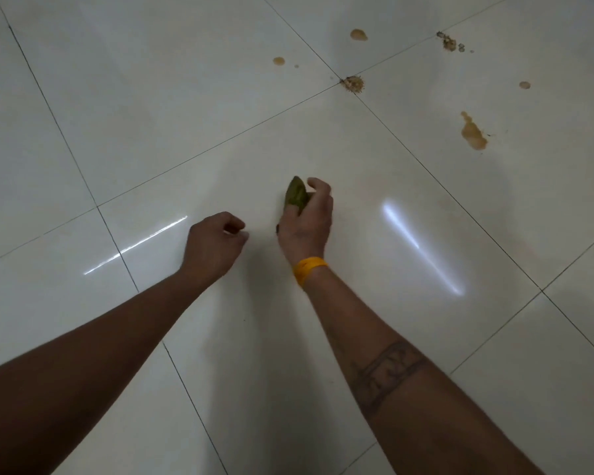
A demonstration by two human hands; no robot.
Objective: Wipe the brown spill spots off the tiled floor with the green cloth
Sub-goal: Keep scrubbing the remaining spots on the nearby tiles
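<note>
Glossy white tiled floor (pixel 134 108) with dark grout lines and two streaks of glare. Brown spill spots (pixel 473 132) scattered across upper right of frame, well apart from both hands. Green cloth (pixel 297 196) bunched small at frame centre, gripped by right hand (pixel 307 221), fingers (pixel 318 186) curled round it. Yellow band (pixel 308 267) on right wrist. Left hand (pixel 213 243) just beside, fingers loosely curled, holding nothing.
</note>
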